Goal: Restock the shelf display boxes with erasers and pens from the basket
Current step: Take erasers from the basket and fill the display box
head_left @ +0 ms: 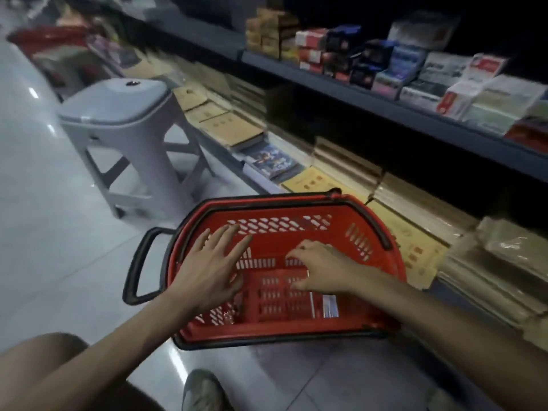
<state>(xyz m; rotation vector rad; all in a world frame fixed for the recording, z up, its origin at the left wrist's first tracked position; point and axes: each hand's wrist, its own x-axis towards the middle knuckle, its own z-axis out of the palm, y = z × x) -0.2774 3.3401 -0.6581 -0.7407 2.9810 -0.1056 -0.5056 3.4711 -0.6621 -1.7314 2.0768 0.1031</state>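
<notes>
Basket [296,232] sits on the floor at 6 o'clock, just ahead of my knees.

Left hand [212,268] is over its 9 o'clock side, fingers spread wide and straight, holding nothing.

Right hand [318,269] is near the centre, fingers curled down toward the basket floor. I cannot tell whether they pinch anything.

Stock visible: one pale packet [329,306] at the basket's 5 o'clock, too blurred to name.

Display boxes [382,66] are on the shelf at 1 o'clock, above and well apart.

Risks:
- The light is dim, so I may overlook a small eraser or take the wrong item.
- The slotted floor could snag a thin pen.
- The reach up to 1 o'clock is long, so a loose pinch could drop stock onto the stacked notebooks [234,129] below.
- The crowded boxes could topple if I bump them.
</notes>
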